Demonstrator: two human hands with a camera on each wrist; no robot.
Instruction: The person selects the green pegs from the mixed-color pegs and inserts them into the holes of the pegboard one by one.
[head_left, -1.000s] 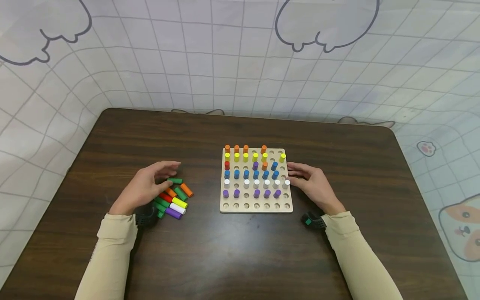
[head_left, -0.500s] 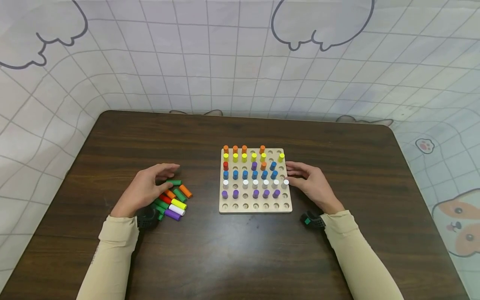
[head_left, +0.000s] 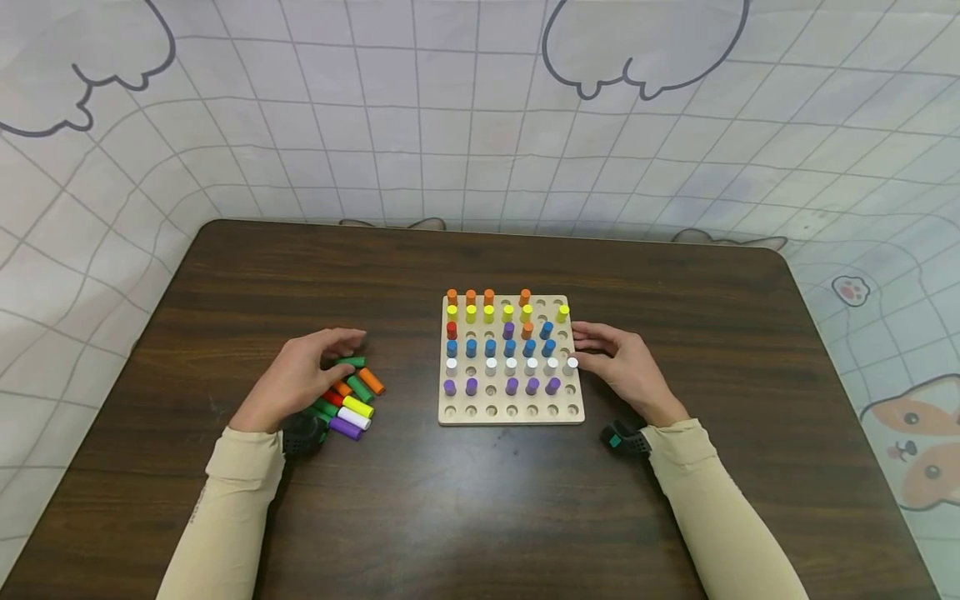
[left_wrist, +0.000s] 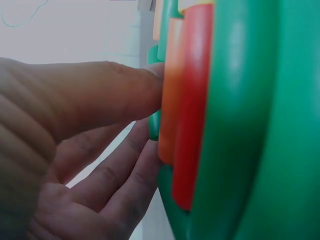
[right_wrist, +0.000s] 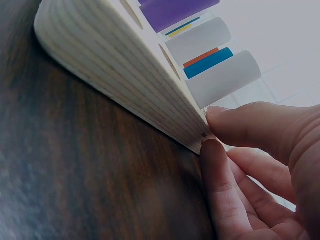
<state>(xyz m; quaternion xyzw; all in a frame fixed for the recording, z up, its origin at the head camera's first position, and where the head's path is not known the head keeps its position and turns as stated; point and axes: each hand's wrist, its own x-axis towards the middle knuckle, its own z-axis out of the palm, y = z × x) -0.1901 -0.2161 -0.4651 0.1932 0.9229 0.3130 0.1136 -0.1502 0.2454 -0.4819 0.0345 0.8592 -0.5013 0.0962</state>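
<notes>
My left hand (head_left: 297, 377) was at the loose pegs (head_left: 357, 407), its fingers slack and apart from the thumb, gripping nothing I could make out; the green peg (head_left: 357, 362) on the heap's far side lay by my thumb. I judged that I was choosing a peg, and that the next move called for a pinch on that green one. Further right sat the board (head_left: 517, 422), standing pegs (head_left: 491, 348) in all rows but the nearest, none green. My right hand (head_left: 624, 365) rested its fingertips against the board's right edge, unclenched, seemingly steadying it.
</notes>
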